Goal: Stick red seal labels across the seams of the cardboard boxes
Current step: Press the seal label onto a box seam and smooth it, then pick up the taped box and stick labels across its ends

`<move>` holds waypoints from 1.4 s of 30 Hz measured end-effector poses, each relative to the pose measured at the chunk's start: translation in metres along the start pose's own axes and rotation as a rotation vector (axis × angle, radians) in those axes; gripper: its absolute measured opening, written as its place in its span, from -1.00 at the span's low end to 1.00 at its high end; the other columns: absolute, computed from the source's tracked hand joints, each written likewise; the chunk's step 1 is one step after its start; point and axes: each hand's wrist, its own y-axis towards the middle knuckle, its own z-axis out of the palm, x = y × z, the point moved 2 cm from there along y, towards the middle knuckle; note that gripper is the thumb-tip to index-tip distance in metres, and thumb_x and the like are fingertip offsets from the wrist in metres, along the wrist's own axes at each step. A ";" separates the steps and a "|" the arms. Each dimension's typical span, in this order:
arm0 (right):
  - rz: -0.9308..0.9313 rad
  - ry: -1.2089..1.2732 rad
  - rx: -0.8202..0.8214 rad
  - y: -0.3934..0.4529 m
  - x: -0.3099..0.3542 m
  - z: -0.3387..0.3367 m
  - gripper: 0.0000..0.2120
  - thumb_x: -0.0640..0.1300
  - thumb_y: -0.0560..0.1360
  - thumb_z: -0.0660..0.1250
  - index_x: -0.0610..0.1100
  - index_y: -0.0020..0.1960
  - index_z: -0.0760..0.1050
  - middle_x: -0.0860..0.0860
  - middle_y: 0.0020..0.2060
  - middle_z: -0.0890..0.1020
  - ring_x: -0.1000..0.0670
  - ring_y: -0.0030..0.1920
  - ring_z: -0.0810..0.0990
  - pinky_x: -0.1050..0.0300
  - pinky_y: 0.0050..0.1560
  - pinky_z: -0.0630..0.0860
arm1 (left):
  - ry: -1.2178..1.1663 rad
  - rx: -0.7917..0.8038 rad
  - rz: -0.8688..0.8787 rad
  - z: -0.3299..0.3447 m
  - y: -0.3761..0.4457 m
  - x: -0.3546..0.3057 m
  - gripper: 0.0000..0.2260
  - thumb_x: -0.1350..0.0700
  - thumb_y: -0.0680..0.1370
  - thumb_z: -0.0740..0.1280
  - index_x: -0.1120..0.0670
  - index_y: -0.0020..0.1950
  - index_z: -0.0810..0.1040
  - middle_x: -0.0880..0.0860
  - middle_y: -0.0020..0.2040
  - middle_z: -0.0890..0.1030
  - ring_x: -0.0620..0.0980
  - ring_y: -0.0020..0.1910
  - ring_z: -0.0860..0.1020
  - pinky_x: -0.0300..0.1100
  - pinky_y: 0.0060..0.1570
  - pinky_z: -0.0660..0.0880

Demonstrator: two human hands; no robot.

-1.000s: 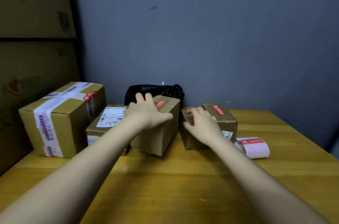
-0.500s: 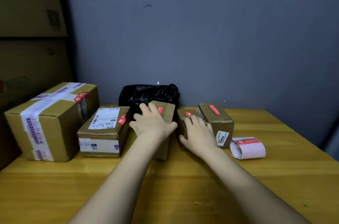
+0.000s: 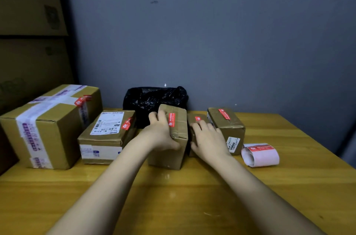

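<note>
Gripping the middle cardboard box [image 3: 178, 139] at its near-left corner, left hand [image 3: 161, 134] curls beside its red seal label [image 3: 171, 119], right hand [image 3: 209, 140] rests flat-fingered on small box [image 3: 193, 125] beside it, label roll [image 3: 260, 154] on wooden table [image 3: 173, 196] right.

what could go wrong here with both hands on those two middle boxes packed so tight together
1. The left hand grips the middle box, whose base seems tipped off the table; letting go could drop it against the low box under the right hand.
2. The boxes sit crowded; shifting one may nudge the rightmost box toward the label roll.
3. The black bag behind could snag.
</note>
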 end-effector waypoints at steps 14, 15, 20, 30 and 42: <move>0.004 0.000 -0.016 0.002 0.003 -0.002 -0.49 0.04 0.52 0.24 -0.05 0.42 0.25 -0.03 0.32 0.39 -0.10 0.30 0.40 -0.02 0.21 0.35 | -0.138 -0.088 0.012 0.010 0.011 0.019 -0.18 0.10 0.47 0.42 0.09 0.52 -0.09 0.15 0.49 -0.03 0.09 -0.03 0.50 -0.10 0.00 0.54; 0.005 0.002 -0.018 0.002 0.003 -0.002 -0.49 0.05 0.52 0.24 -0.04 0.42 0.25 -0.03 0.32 0.39 -0.10 0.30 0.40 -0.02 0.21 0.35 | -0.144 -0.084 0.020 0.009 0.010 0.020 -0.16 0.12 0.47 0.42 0.08 0.53 -0.11 0.15 0.50 -0.05 0.08 -0.03 0.48 -0.12 -0.02 0.53; 0.000 0.035 -0.037 0.005 0.003 -0.007 -0.54 0.00 0.55 0.19 -0.04 0.42 0.26 -0.02 0.33 0.41 -0.08 0.30 0.40 -0.01 0.22 0.37 | -0.093 -0.052 0.081 0.000 0.004 0.022 -0.10 0.11 0.43 0.44 0.03 0.54 -0.14 0.09 0.53 -0.09 0.20 0.40 0.26 0.00 0.31 0.38; 0.095 0.515 -0.348 0.013 0.016 -0.058 -0.82 -0.12 0.56 0.20 -0.01 0.03 0.57 0.09 0.00 0.60 0.03 0.01 0.53 0.16 -0.11 0.39 | 0.006 -0.338 -0.052 -0.049 -0.008 0.054 -0.40 -0.04 0.53 0.27 0.09 0.50 0.14 0.16 0.48 0.19 0.18 0.44 0.21 0.05 0.36 0.26; -0.069 1.053 0.134 0.045 0.162 -0.048 -0.60 -0.18 0.57 0.20 -0.11 0.40 0.32 -0.06 0.29 0.48 -0.05 0.27 0.47 -0.02 0.33 0.37 | 0.194 -0.217 -0.403 -0.055 -0.022 0.127 -0.12 -0.46 0.39 0.18 0.06 0.51 0.07 0.16 0.49 0.13 0.19 0.46 0.14 0.08 0.35 0.22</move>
